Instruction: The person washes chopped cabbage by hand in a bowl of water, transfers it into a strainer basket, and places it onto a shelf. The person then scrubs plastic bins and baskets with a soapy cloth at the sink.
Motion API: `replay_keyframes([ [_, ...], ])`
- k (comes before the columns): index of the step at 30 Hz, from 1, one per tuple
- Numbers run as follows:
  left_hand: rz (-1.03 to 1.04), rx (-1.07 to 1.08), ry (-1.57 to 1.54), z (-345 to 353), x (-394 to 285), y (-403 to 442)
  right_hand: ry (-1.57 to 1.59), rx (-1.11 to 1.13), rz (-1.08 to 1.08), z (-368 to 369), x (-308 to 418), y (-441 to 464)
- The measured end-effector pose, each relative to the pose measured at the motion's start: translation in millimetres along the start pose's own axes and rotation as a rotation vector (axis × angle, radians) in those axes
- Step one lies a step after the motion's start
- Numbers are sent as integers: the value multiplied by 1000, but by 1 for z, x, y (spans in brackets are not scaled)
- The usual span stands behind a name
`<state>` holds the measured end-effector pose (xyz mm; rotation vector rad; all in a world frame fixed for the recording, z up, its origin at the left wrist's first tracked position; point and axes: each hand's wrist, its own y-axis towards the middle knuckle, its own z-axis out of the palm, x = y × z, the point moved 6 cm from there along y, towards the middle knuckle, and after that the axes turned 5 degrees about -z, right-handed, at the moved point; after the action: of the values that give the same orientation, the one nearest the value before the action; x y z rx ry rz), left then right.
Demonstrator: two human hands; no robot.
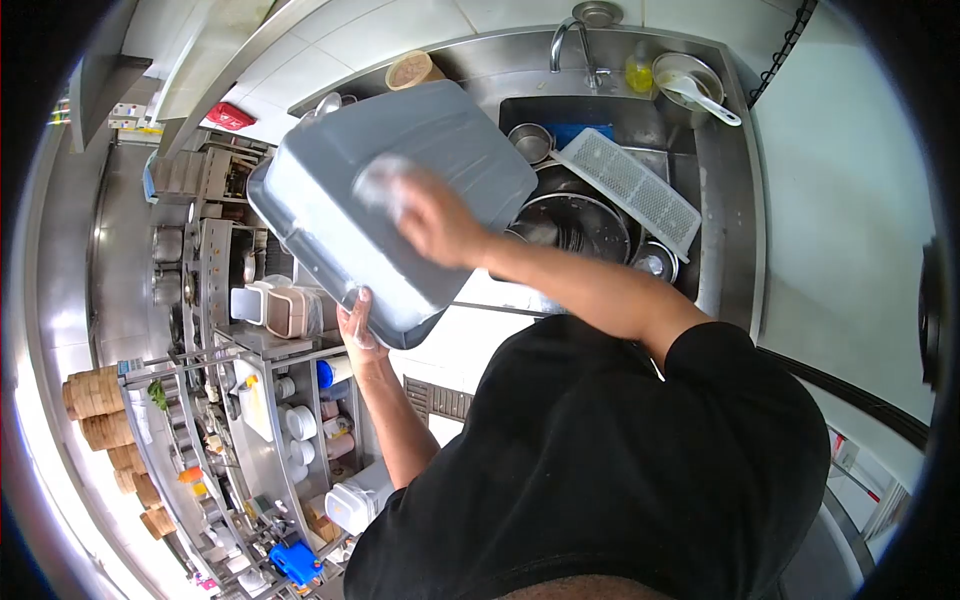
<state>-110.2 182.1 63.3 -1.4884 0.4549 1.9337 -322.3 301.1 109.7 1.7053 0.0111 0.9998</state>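
Note:
A large grey plastic tub (pixel 345 215) is tilted over the left side of the sink, its outer bottom turned up toward me. My left hand (pixel 362 325) grips the tub's rim at the lower corner, its fingers wrapped round the edge. On the tub's underside, my right hand (pixel 440 220) presses a whitish scrubber (pixel 382 183), closed around it. Motion blurs both the hand and the scrubber, so the scrubber's exact kind is unclear. The tub looks wet in places.
The steel sink (pixel 715 220) holds a big dark pot (pixel 600 225), a small metal pot (pixel 530 143) and a perforated white tray (pixel 630 185). A faucet (pixel 572 45), a yellow soap bottle (pixel 638 70) and a bowl with a white ladle (pixel 700 95) line the back. Shelving (pixel 280 430) stands left.

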Motion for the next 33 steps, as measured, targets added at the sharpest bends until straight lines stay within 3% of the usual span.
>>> replay_keyframes([
  [3,-5,3,42,-21,5,-5,92,187,-114,4,38,-17],
  [6,49,43,28,-34,10,-11,-61,153,-55,-18,-31,-57],
  [10,-30,34,14,-46,10,-21,-345,-200,699,-53,-219,-108],
  [12,-37,21,61,-51,6,-24,-284,-364,1053,-60,-280,-107],
  [16,-31,26,150,-50,-1,-22,-326,-470,775,-58,-280,-17],
  [18,-51,33,138,-49,-1,-17,-262,-304,653,-35,-221,30],
  [24,-31,0,127,-46,1,-1,17,-62,-155,19,11,51],
  [28,-10,20,62,-46,6,-3,115,96,-76,12,2,-6],
  [33,6,-21,29,-65,13,-24,-287,6,413,-43,-147,-101],
])
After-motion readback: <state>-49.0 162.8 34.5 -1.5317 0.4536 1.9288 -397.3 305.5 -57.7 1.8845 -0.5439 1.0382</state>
